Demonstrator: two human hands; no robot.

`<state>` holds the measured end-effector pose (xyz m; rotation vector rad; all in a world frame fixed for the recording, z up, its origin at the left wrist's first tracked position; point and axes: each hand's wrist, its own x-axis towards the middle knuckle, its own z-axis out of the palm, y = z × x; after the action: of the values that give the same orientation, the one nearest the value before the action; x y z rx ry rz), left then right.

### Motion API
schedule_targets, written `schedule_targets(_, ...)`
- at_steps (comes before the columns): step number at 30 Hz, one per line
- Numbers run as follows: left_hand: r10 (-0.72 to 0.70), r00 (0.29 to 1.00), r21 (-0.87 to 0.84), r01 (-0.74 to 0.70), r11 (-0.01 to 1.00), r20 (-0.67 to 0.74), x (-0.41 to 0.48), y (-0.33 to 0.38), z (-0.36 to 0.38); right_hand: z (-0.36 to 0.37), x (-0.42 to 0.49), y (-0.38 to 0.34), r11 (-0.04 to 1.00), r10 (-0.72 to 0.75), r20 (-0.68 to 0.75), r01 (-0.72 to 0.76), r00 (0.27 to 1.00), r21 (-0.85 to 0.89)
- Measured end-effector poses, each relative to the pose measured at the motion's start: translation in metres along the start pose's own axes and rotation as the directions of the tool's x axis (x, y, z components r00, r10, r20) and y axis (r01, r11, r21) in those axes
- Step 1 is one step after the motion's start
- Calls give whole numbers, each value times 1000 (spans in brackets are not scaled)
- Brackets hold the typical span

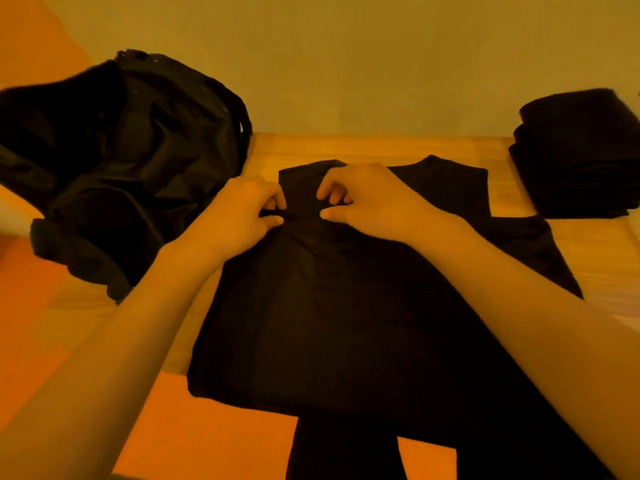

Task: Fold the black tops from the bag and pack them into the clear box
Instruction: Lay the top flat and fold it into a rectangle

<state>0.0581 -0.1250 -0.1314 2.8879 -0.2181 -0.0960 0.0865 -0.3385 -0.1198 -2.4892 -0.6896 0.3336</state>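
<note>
Toward the far edge of the desk [381, 145] | your left hand [239, 213] and right hand [367, 199] pinch the black top [329, 306] in curled fingers [273, 199], likely to start a fold | top flat, hem off the near edge | bag [138, 150] at far-left corner | folded pile [581, 154] at right edge

A top [329, 306] is lying mid-desk [363, 147], between a bag [121, 161] and a pile of folded tops [581, 157].
The top is lying spread out, its near end reaching the desk's near edge. The bag is sitting to its left, at the far left of the desk. The pile is sitting apart to the right, toward the back. The left hand [239, 216] and the right hand [367, 202] are pinching the top's far left part, side by side.
</note>
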Motion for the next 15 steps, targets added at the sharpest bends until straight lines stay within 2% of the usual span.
schedule_targets(3, 16, 1000, -140, -16, 990, -4, -1, -9, -8, 9, 23, -10, 999, -39, 17, 39, 999, 21)
schedule_targets(7, 8, 999, -236, -17, 972, -41, -2, -15, -10, 20, 42, -15, 996, -61, 47, 58, 997, 73)
schedule_targets(11, 2, 998, -211, -15, 977, -61, 2, -21, -8, 25, 52, -15, 995, -85, 112, 78, 990, 64)
schedule_targets(15, 118, 990, -109, -125, 986, -75, 4, -25, -2, 17, 53, -4, 992, -63, 131, 47, 989, 121)
